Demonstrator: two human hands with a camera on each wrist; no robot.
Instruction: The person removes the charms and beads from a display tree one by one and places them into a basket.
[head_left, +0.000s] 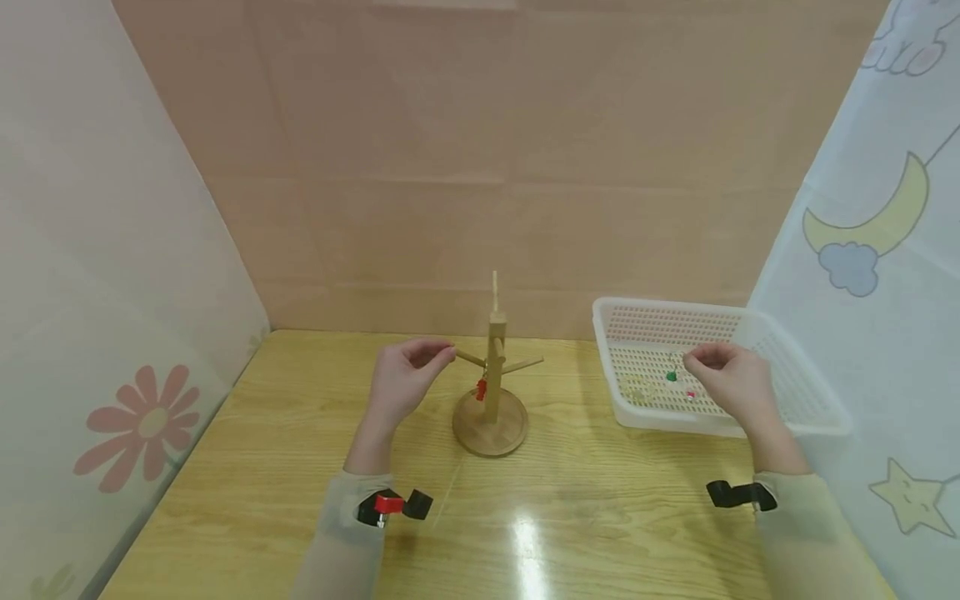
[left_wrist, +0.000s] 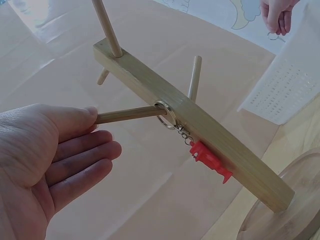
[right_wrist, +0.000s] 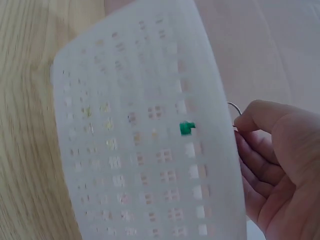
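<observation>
My left fingers [left_wrist: 97, 154] pinch the left peg [left_wrist: 127, 115], my right fingers [right_wrist: 257, 148] a ring [right_wrist: 236, 105]; I'd lift clear of the basket [head_left: 667, 420].

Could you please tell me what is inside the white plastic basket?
Yellowish pieces, a pink-and-white piece and a small green piece show inside; whatever the right hand covers cannot be seen.

Printed sheets around a wood-grain bench [head_left: 600, 517]
A creased tan backdrop [head_left: 420, 217] spans the rear; the pale left sheet [head_left: 112, 225] bears a pink daisy-like flower [head_left: 152, 422], while the pale right sheet [head_left: 900, 367] shows a yellow crescent moon [head_left: 900, 218] overlapping a blue cloud [head_left: 849, 268], with a smiling star [head_left: 910, 497] below.
</observation>
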